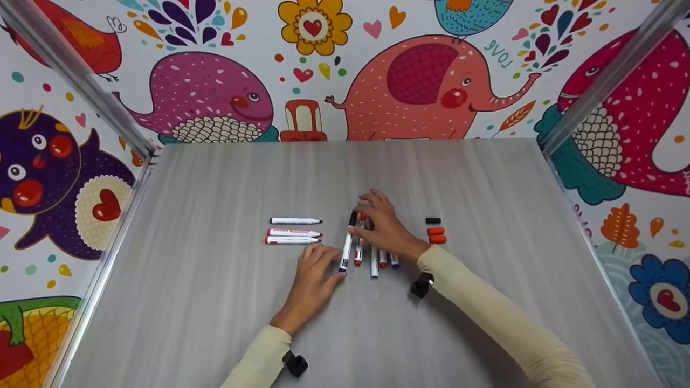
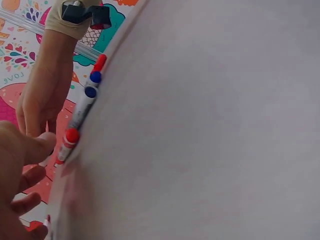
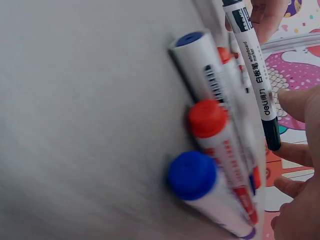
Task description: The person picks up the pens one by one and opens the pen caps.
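Note:
A black-and-white whiteboard marker (image 1: pixel 347 245) slants between both hands, its black cap toward the back. My left hand (image 1: pixel 310 277) has thumb and forefinger at its near end. At the cap end, my right hand (image 1: pixel 385 226) pinches it with thumb and fingers. The right wrist view shows this marker (image 3: pixel 255 70) raised off the table, with the left fingers behind its far end. Beneath and beside the right hand lie several capped markers, among them a red one (image 3: pixel 210 120) and a blue one (image 3: pixel 192 175). Little of the held marker shows in the left wrist view.
Left of the hands, three uncapped markers (image 1: pixel 294 233) lie side by side, tips pointing right. A black cap (image 1: pixel 433 221) and two red-orange caps (image 1: pixel 437 235) form a column on the right. Patterned walls (image 1: pixel 215 97) and metal posts border the grey table (image 1: pixel 215 183).

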Motion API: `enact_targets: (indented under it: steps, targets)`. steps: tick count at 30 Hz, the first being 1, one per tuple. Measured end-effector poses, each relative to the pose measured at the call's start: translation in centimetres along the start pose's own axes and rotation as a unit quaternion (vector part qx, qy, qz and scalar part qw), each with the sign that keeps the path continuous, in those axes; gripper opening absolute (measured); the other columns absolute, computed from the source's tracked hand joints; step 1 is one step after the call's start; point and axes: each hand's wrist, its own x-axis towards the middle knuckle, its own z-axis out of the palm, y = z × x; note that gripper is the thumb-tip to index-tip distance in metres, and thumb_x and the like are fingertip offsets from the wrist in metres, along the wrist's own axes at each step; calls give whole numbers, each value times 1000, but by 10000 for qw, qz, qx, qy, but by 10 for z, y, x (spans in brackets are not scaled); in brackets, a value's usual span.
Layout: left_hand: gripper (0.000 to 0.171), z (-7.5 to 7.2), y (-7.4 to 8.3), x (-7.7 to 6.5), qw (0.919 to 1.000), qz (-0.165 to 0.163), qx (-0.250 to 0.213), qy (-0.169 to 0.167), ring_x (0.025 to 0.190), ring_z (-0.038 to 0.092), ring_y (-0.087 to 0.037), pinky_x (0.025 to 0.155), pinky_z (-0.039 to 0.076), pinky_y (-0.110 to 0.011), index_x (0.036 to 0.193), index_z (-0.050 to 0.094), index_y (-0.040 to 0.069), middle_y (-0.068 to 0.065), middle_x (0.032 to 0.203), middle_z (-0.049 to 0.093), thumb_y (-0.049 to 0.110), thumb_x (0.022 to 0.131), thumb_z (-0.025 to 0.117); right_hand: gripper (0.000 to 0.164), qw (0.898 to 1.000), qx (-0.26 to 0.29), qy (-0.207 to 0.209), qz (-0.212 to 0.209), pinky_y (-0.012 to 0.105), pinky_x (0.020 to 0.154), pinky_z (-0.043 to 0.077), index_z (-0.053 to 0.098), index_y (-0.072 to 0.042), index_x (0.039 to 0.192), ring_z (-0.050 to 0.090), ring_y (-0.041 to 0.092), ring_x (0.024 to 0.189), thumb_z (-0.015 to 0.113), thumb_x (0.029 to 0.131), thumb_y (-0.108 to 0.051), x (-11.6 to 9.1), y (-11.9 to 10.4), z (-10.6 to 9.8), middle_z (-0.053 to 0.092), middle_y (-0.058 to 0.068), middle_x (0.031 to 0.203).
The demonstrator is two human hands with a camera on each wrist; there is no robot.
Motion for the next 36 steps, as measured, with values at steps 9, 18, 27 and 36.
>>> enact_targets:
  steps: [9,18,27,36]
  targets:
    - [59,-17,12,12,9987,70,-405,-296,129,55,-28,109,47,-52,133,73,2,-6,129,71,9,80,99,55,9998,186,37,-118,67,129,23,66,-2,146,19,39,166,76,105,-38,-16,-16,-23,43,20,168]
    - [67,-24,26,17,9864,-220,-987,-1296,133,51,-20,109,51,-48,146,68,14,0,141,66,20,86,97,53,9991,357,-59,-231,62,128,30,65,-4,148,28,38,163,76,106,-34,-38,-24,-40,44,20,166]
    - [80,-22,30,21,9722,-76,-1334,-1925,131,52,-23,109,50,-47,154,62,10,-3,146,63,28,86,98,48,9988,322,-141,-331,56,126,38,66,-5,145,37,32,155,77,106,-31,-54,-37,-53,46,17,163]
    - [95,-17,36,24,9497,-210,-1759,-2581,142,49,-25,119,45,-53,162,53,10,-6,158,55,39,84,97,52,9989,382,-159,-199,56,124,41,65,-1,146,43,34,153,77,106,-31,-74,-41,-59,46,14,163]
